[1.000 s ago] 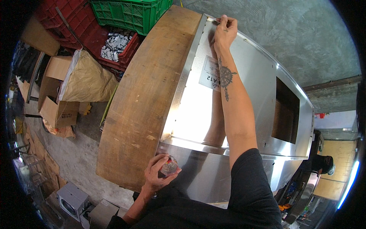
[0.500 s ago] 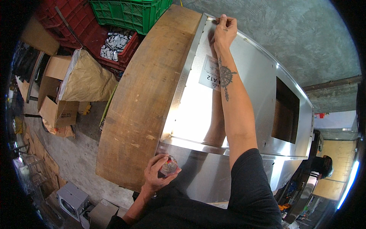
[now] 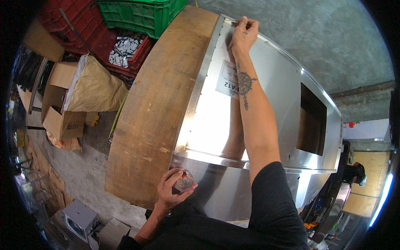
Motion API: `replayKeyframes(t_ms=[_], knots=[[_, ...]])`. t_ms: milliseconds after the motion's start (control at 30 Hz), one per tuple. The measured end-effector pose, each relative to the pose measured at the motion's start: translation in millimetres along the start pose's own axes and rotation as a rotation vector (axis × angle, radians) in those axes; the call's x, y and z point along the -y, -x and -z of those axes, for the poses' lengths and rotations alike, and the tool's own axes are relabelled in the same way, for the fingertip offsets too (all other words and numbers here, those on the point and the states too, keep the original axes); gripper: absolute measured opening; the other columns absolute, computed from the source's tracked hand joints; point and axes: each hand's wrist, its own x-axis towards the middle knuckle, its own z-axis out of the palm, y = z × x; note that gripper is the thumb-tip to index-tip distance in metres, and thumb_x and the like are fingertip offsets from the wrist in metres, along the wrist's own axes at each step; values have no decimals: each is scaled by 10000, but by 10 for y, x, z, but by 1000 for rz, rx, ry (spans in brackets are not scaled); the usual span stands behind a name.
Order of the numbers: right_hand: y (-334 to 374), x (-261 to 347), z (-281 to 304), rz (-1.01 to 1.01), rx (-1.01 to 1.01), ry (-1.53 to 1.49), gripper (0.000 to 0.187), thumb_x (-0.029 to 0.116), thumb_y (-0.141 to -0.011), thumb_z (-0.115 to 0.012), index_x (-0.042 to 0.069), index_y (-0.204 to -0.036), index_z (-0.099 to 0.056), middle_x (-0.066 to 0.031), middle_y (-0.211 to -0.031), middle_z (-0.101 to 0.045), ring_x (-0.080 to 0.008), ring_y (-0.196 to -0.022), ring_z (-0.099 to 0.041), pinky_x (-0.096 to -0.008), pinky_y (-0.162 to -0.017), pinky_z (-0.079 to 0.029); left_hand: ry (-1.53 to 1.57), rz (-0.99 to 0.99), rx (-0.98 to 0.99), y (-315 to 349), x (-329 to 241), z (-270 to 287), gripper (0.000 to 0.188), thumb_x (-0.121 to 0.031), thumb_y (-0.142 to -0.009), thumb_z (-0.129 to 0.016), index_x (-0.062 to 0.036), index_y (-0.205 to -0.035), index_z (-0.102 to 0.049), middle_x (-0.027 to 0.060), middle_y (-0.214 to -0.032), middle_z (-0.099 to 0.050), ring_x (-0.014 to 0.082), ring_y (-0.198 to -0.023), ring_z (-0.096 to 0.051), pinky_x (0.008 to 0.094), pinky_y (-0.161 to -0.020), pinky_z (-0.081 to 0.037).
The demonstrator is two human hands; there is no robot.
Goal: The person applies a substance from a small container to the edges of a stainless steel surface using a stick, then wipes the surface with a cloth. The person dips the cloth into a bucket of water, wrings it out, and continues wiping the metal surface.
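My left hand [image 3: 170,189] is closed around a small clear round container [image 3: 184,182] with a bit of red in it, close to my body at the near side of the metal case. With my arm stretched across the case, my right hand [image 3: 245,35] is at its far rim near the far left corner. Those fingers are pinched together; whatever is between them is too small to name. The large sheet-metal case [image 3: 273,91] has a raised rim, a paper label [image 3: 228,79] on its face and a rectangular cutout [image 3: 311,121] toward the right.
Under the case lies a wooden tabletop [image 3: 154,108]. A green crate [image 3: 139,18] and a red crate [image 3: 137,56] with small metal pieces stand at the far left. Cardboard boxes [image 3: 68,121] and a grey boxy unit [image 3: 79,218] are on the floor. Behind is a concrete wall [image 3: 337,46].
Both hands keep almost the same places and grips; the right one has shifted only slightly along the rim. In the background at right, a person's head has moved.
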Motion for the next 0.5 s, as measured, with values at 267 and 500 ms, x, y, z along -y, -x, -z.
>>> replayKeyframes(t_ms=[267, 500], knots=[[-23, -21, 6, -3, 13, 63, 254, 237, -1094, -641, 3, -1003, -602, -151, -861, -742, -277, -806, -693, -423, -822, -549, -8, 20, -28, -15, -39, -5, 813, -137, -689, -1033, -30, -1381, -619, 195, -1294, -745, 373, -1202, -704, 464, -998, -609], [-8, -10, 1, 18, 19, 62, 278, 247, -1091, -651, -6, -981, -615, -158, -865, -752, -282, -800, -702, -425, -813, -550, 8, 13, -40, -10, -19, -20, 792, -149, -700, -1029, -33, -1369, -620, 199, -1293, -744, 377, -1202, -703, 467, -996, -609]])
